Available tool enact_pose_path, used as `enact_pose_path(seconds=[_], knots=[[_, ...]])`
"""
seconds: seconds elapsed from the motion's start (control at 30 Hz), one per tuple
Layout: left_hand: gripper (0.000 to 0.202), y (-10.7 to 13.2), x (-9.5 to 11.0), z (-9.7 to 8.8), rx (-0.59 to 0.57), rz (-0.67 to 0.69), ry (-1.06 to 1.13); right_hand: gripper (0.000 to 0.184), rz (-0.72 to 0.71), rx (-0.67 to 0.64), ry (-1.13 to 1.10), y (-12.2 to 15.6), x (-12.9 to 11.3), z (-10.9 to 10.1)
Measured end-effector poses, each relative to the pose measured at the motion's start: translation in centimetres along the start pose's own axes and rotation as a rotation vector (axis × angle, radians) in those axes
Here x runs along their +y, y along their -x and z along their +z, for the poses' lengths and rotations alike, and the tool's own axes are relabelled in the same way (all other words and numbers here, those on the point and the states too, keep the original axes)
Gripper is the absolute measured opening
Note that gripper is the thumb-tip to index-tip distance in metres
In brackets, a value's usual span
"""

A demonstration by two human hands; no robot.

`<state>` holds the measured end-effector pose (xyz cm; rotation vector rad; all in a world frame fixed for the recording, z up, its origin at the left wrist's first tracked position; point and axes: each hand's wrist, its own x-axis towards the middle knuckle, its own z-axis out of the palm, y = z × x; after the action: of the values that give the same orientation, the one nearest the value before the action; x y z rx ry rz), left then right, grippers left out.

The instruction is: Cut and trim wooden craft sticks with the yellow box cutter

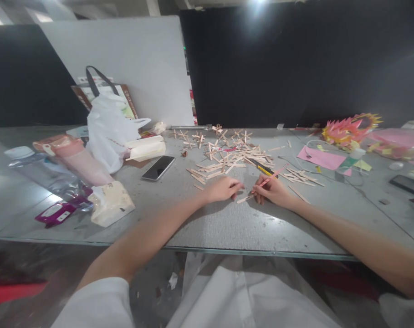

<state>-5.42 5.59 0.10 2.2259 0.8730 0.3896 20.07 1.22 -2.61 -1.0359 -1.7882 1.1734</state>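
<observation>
My left hand [223,189] rests on the grey table [207,228], its curled fingers pressing down the end of a small wooden stick [243,199]. My right hand [273,190] is closed around a thin pink pencil [271,176], whose tip meets the same stick. Just behind both hands lies a pile of several wooden sticks [227,157], some glued into crosses. A yellow and black utility knife [263,167] lies at the pile's right edge.
A black phone [158,167] lies left of the pile. Further left are a white plastic bag [107,130], a pink bottle [79,159], a clear bottle [43,175] and a tissue pack [110,202]. Pink paper [324,158] and a spiky paper craft [346,130] sit right.
</observation>
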Motion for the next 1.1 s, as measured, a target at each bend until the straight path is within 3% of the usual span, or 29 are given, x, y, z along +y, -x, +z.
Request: enact_pose_path(seconds=[0.13, 0.23, 0.4, 0.53, 0.6, 0.7, 0.87, 0.97, 1.1], knots=[[0.04, -0.2, -0.6, 0.0, 0.062, -0.025, 0.132, 0.049, 0.009, 0.202, -0.05, -0.1, -0.7, -0.4], [0.04, -0.2, -0.5, -0.1, 0.097, 0.062, 0.016, 0.055, 0.008, 0.295, -0.054, -0.2, -0.8, -0.6], [0.056, 0.2, -0.4, -0.3, -0.038, 0.306, -0.215, 0.052, -0.025, 0.349, -0.058, -0.4, -0.3, -0.4], [0.056, 0.1, -0.8, 0.3, -0.124, 0.373, -0.285, 0.046, -0.053, 0.36, -0.019, -0.4, 0.3, -0.6], [0.051, -0.1, -0.8, 0.6, -0.128, 0.375, -0.303, 0.04, -0.059, 0.348, 0.094, -0.3, 0.6, -1.1], [0.045, -0.3, -0.8, 0.6, -0.047, 0.33, -0.316, 0.029, -0.14, 0.325, 0.382, -0.4, 0.9, -1.9], [0.005, -0.7, -1.6, -0.5, 0.072, 0.234, -0.296, 0.028, -0.381, 0.19, 0.714, -1.1, 2.0, -2.7], [0.01, -0.8, -2.2, -1.0, 0.1, 0.207, -0.279, 0.036, -0.399, 0.151, 0.81, -1.3, 3.0, -2.8], [0.006, -0.7, -2.2, -1.0, 0.124, 0.116, -0.274, 0.045, -0.306, 0.202, 0.969, -1.2, 3.5, -3.2]])
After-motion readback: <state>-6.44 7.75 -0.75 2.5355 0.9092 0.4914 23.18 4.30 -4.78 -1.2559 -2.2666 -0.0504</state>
